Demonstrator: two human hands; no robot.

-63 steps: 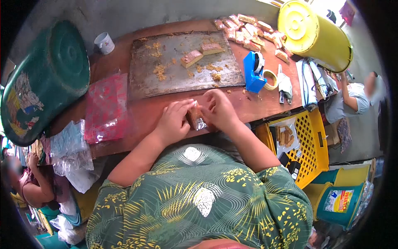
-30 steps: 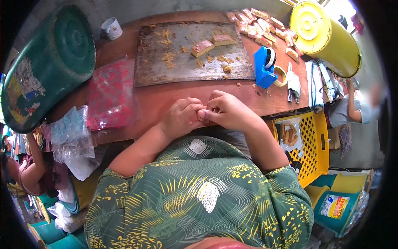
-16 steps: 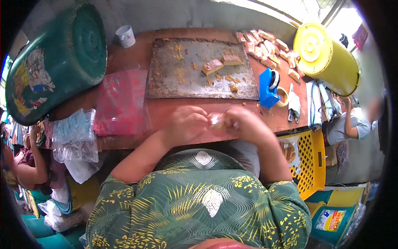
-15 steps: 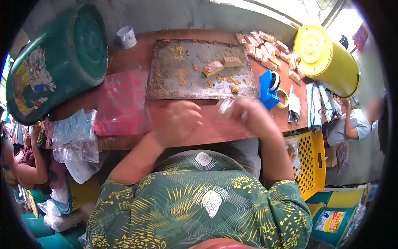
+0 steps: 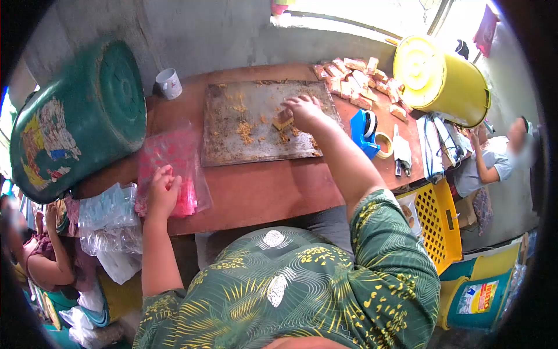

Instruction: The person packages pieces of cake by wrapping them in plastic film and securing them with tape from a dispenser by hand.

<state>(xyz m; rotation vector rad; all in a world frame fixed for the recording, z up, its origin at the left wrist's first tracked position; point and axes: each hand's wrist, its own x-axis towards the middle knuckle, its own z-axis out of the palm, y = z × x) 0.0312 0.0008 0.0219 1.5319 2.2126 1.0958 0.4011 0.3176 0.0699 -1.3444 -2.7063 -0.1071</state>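
Observation:
My right hand (image 5: 302, 110) reaches over a metal tray (image 5: 232, 154), its fingers curled on a small yellow-brown bar, like a slice of cake (image 5: 283, 123). The hand covers part of the tray, so whether a second bar lies there is hidden. Orange crumbs (image 5: 245, 131) are scattered over the metal. My left hand (image 5: 163, 193) is at a stack of clear plastic bags with red print (image 5: 189, 198), palm low and fingers loosely bent and apart. No bag shows plainly between those fingers.
Wrapped bars (image 5: 354, 78) lie heaped at the back right. Near them are a blue tape dispenser (image 5: 361, 131), a tape roll (image 5: 383, 144) and a yellow bucket (image 5: 447, 81). A green barrel (image 5: 81, 116) and white mug (image 5: 169, 84) stand left. People sit on both sides.
My hands have parted from in front of the tray. The left moved left to the printed bags; the right went forward onto a bar. The small blurred thing between them is gone from there.

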